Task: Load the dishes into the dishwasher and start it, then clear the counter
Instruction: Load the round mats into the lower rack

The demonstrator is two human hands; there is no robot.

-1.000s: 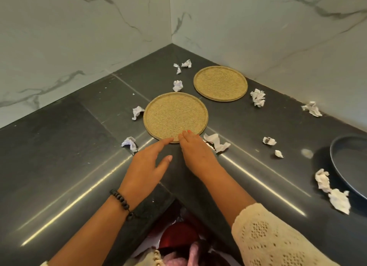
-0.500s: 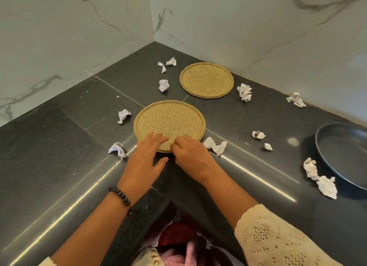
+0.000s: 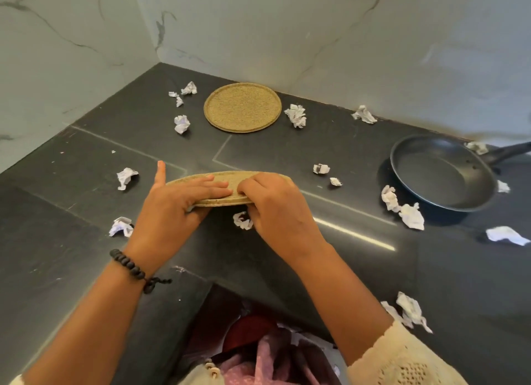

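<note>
Round woven mat (image 3: pixel 253 177), near one, tilted, front edge lifted off the dark tabletop (image 3: pixel 71 200). Left hand (image 3: pixel 169 212) grasps its left rim, fingers flat on top, thumb beneath. Right hand (image 3: pixel 275 206) pinches the front rim, fingers curled. Crumpled paper scrap (image 3: pixel 242 220) just under the lifted edge; more scraps scattered around. Black frying pan (image 3: pixel 442 173) well right. Second woven mat (image 3: pixel 242 107) flat, far back by the marble wall.
</note>
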